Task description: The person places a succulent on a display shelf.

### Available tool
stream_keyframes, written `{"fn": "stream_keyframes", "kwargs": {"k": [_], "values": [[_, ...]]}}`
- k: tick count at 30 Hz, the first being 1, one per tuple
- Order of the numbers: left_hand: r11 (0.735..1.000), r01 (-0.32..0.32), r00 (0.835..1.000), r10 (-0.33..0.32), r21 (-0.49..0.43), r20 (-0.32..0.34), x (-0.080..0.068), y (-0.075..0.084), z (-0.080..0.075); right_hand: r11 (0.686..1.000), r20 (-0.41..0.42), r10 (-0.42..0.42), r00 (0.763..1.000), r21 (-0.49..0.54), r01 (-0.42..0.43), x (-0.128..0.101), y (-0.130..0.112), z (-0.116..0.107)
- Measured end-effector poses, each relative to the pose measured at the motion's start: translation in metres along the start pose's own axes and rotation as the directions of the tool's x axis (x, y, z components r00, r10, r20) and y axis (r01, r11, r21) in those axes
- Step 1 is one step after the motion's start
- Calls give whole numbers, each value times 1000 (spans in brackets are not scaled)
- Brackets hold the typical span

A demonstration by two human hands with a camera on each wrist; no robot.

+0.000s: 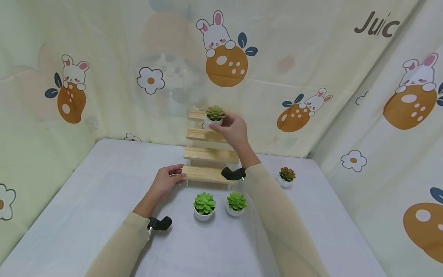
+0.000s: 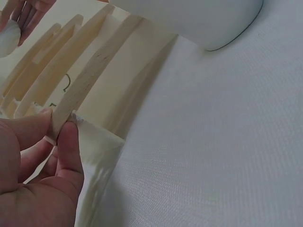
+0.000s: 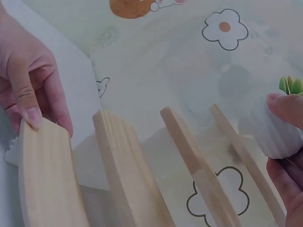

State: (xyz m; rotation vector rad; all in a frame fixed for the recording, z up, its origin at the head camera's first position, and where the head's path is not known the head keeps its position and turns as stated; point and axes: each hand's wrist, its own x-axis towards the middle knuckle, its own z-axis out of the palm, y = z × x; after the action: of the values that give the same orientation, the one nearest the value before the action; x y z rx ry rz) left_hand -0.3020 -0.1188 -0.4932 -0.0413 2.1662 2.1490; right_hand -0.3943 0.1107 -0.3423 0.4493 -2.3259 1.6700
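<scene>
While the wooden stand near the far edge of the worktop is pinched at its front left corner by the left hand, presumably for steadiness, the succulent is gripped around its pot near the top shelf by the right hand, probably to spare the leaves.

The head view is evenly bright; a beige fabric sleeve casts a soft shadow onto the white cloth. Both wrist views look dimmer and greyer; lens distortion bows pale wooden slats in the left.
</scene>
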Motion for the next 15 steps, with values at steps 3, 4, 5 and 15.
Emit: {"fn": "stream_keyframes", "kwargs": {"k": [3,4,5,15], "values": [[1000,-5,1000,5,8,4,0,0,0,1000,-8,9,1000,-9,-9,6,0,3],[1000,-6,1000,6,10,5,0,0,0,1000,-9,11,1000,-11,-11,7,-1,3],[1000,-8,1000,8,16,9,0,-1,-1,1000,-7,15,1000,-12,-15,9,-1,4],[999,0,1000,0,49,4,0,0,-1,998,8,52,999,-26,-52,25,1,8]]}}
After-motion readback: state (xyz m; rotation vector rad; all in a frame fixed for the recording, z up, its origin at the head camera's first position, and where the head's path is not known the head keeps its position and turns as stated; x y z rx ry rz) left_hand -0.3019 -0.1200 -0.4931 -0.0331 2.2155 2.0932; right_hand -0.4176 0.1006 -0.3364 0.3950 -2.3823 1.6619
